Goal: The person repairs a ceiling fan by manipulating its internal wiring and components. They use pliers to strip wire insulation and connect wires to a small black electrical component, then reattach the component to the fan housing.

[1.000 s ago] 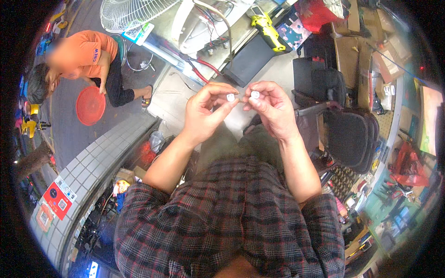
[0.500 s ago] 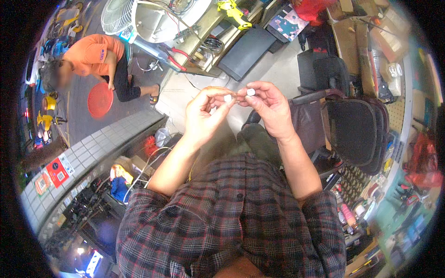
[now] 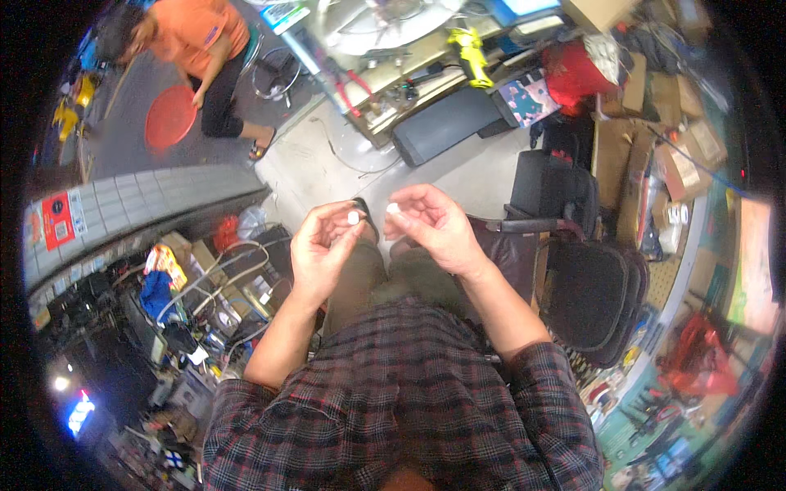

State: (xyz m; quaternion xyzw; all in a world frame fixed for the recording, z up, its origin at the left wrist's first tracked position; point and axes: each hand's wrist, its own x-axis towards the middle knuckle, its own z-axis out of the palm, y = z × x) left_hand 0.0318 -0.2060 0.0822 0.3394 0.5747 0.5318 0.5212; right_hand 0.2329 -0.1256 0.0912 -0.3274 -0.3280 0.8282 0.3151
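Observation:
My left hand (image 3: pixel 321 250) pinches a small white piece (image 3: pixel 354 218) between thumb and fingertips. Another small white piece (image 3: pixel 393 208) sits in the fingertips of my right hand (image 3: pixel 438 231). Both pieces look like short plastic caps or connectors, too small to name for certain. The two hands are held up in front of my lap, a short gap apart, fingers curled inward. Below them my legs and part of a dark shoe show over the pale floor.
Ahead is a bench with a white fan (image 3: pixel 385 24), red-handled pliers (image 3: pixel 354 92) and a yellow tool (image 3: pixel 469 57). A black chair (image 3: pixel 585 286) stands right, cluttered tools and cables (image 3: pixel 213 303) left. Far left, a person in orange (image 3: pixel 196 41) holds a red round basin (image 3: pixel 170 117).
My hands have drawn apart, and sit lower and to the left in view. Each still holds its white piece. The whole view has shifted, with the bench more to the right.

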